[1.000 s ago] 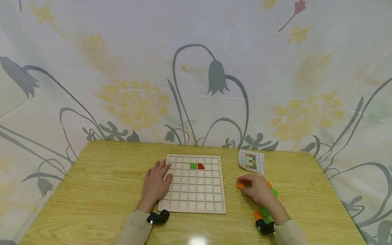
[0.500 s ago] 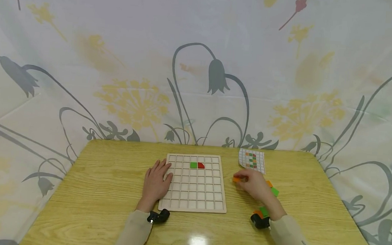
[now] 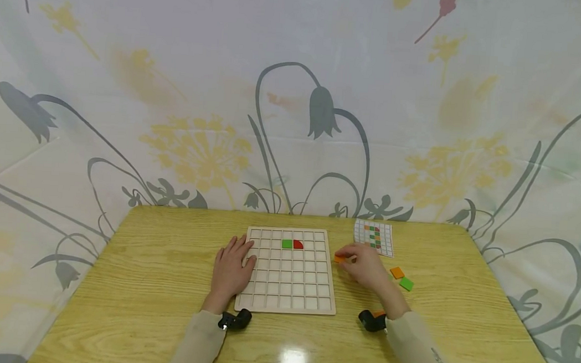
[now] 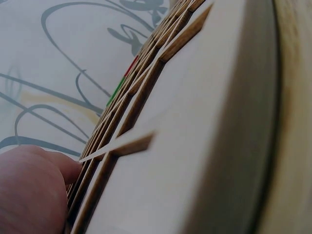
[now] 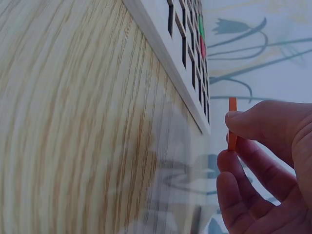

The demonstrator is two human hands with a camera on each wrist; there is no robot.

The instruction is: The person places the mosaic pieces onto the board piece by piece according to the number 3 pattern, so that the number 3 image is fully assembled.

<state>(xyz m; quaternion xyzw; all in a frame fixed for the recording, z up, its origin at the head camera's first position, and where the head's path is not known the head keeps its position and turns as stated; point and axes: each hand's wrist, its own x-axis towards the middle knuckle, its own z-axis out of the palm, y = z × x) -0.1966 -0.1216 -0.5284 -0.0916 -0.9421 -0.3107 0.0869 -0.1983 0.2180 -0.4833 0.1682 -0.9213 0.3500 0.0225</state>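
A wooden grid board lies on the table, with a green square tile and a red quarter-round tile side by side in its second row from the back. My left hand rests flat on the board's left edge, fingers extended. Just off the board's right side, my right hand pinches an orange tile between thumb and fingers. The right wrist view shows that tile edge-on, held above the table.
Behind the right hand lies a printed pattern card. A loose orange tile and a loose green tile lie to the right. Another orange piece is mostly hidden by the right wrist camera. A patterned cloth hangs behind the table.
My right hand has moved left toward the board with the orange tile, uncovering the loose orange and green tiles. My left hand has stayed in place.
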